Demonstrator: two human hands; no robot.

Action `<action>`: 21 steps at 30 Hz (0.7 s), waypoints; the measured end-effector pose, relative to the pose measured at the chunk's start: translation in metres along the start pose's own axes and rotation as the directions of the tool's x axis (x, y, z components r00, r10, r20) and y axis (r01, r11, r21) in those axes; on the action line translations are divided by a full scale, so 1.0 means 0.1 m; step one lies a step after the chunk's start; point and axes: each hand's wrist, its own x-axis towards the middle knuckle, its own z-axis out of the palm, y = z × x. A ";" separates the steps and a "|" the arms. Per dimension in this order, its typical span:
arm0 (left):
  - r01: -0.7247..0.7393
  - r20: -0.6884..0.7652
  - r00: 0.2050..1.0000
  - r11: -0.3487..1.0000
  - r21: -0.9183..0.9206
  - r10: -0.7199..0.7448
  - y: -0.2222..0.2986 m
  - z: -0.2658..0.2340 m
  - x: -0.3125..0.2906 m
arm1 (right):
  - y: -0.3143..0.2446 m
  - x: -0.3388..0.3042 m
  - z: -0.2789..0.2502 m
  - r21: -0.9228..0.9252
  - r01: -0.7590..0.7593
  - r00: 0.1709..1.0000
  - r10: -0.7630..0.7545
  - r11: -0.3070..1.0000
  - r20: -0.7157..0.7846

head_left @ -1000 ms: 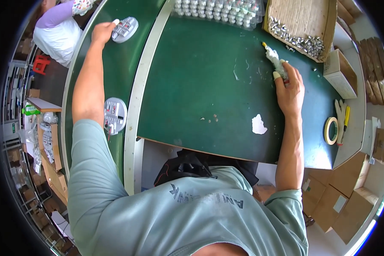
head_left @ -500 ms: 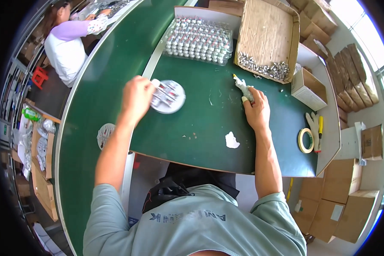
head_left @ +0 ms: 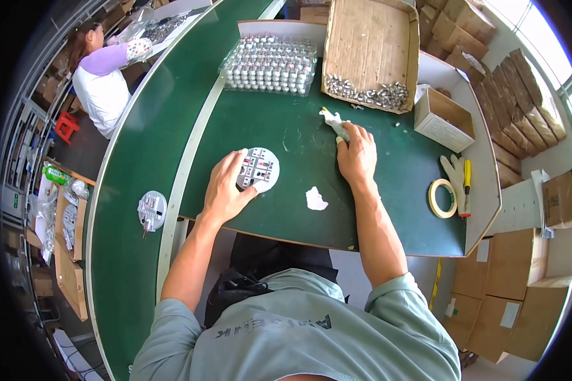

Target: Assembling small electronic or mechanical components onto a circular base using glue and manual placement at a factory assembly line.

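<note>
**Left hand (head_left: 222,189) grasps the grey disc (head_left: 262,166), just left of the white scrap (head_left: 316,199)**

And here we are with the disc: round, pale grey, its upper face crowded with blocky fittings in white, black and a flash of red! Fingers and thumb clasp its left side, covering that edge from us; whether it touches the worktop (head_left: 299,171), we can't tell. Beyond the scrap and to its right, the right hand (head_left: 358,157) curls over the near end of a yellow-tipped white bundle (head_left: 334,124), and how firmly it grips, we can't say.

Look at that surface: smooth dark green, lightly scuffed beyond the scrap. Far left of the scrap runs a green belt (head_left: 127,273) behind a pale rail (head_left: 198,133), carrying a second disc (head_left: 151,211). Farther that way we spot a co-worker (head_left: 102,73) and a red stool (head_left: 66,127); far to the scrap's right, stacked cartons (head_left: 515,273).

Well beyond the scrap, a clear tray (head_left: 270,66) shows rows of small whitish parts, and a cardboard tray (head_left: 370,44) has metal pieces (head_left: 388,95) heaped at its near end. Right of the scrap, past the right forearm: tape roll (head_left: 432,198), glove (head_left: 452,170), yellow-handled tool (head_left: 468,174). The scrap itself lies between the disc and that forearm!
</note>
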 end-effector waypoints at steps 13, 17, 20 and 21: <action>0.041 0.118 0.992 0.998 0.039 -0.045 0.15 -0.14 0.03 | 0.23 0.90 -0.05 -0.075 0.087 0.995 -0.084 0.993 0.045; 0.003 0.167 0.986 1.000 0.019 -0.007 0.13 -0.12 0.16 | 0.21 1.74 -0.03 -0.215 0.023 0.940 0.052 0.976 0.336; 0.007 0.157 0.988 1.000 0.019 -0.009 0.10 -0.18 0.13 | 0.16 1.78 0.17 -0.200 0.050 0.912 0.037 0.978 0.408; 0.017 0.164 0.986 1.000 0.010 -0.018 0.11 -0.26 0.15 | 0.12 1.79 0.22 -0.189 0.067 0.898 0.023 0.980 0.439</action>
